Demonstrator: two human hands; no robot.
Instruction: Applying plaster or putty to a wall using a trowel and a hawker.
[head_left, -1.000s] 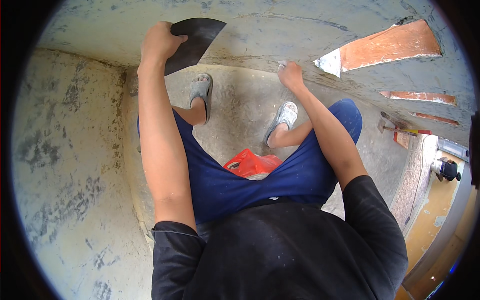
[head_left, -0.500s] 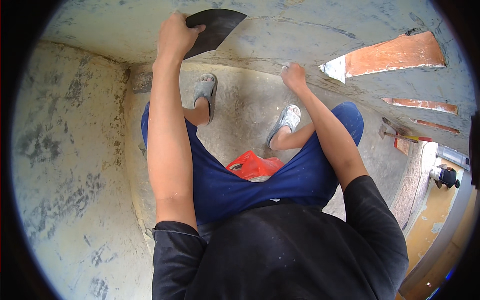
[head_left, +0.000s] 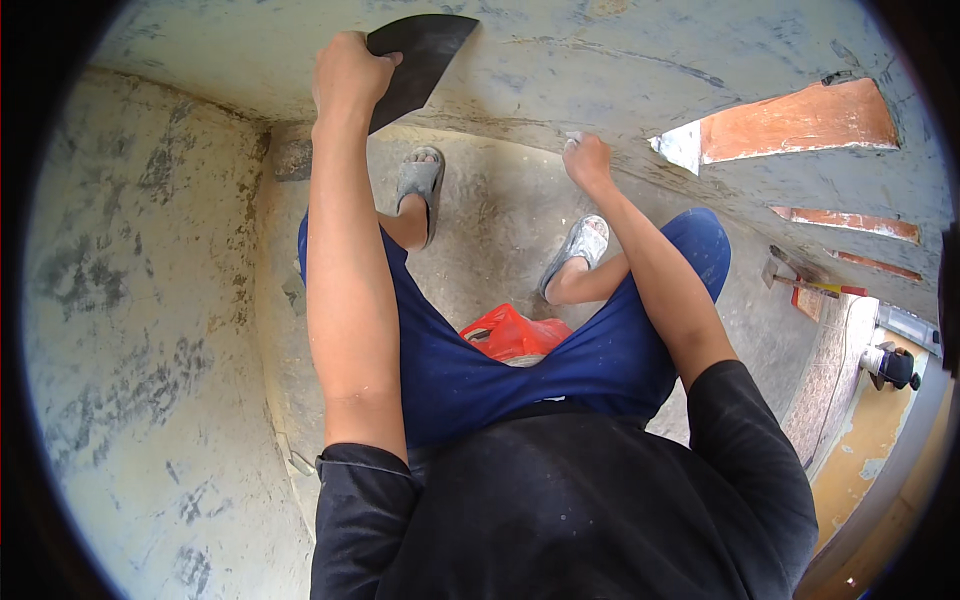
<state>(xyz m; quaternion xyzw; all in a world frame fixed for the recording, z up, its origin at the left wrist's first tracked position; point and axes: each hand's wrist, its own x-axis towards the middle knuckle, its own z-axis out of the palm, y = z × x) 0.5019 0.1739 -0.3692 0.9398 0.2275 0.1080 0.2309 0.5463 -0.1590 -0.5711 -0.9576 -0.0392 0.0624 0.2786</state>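
My left hand [head_left: 352, 82] is closed on the left edge of a black flat sheet [head_left: 425, 65], with the thumb lying over it. The sheet is held up against the patchy grey-green wall [head_left: 590, 75] in front of me; what it is made of I cannot tell. Lower and further right, my right hand [head_left: 588, 160] is closed near the bottom of the same wall. Something small and whitish shows at its fingertips, too small to name. A red plastic bag [head_left: 515, 335] lies on the floor between my legs.
A second patchy wall [head_left: 150, 300] rises close on my left. At right the front wall has openings showing orange brick [head_left: 800, 125]. A long-handled tool [head_left: 815, 283] with a yellow and red handle lies by the wall's foot. Another person [head_left: 890, 367] is far off at right.
My left hand and the black sheet have shifted slightly down and left along the wall. My right hand stays close to where it was, still closed. The whole view has shifted a little.
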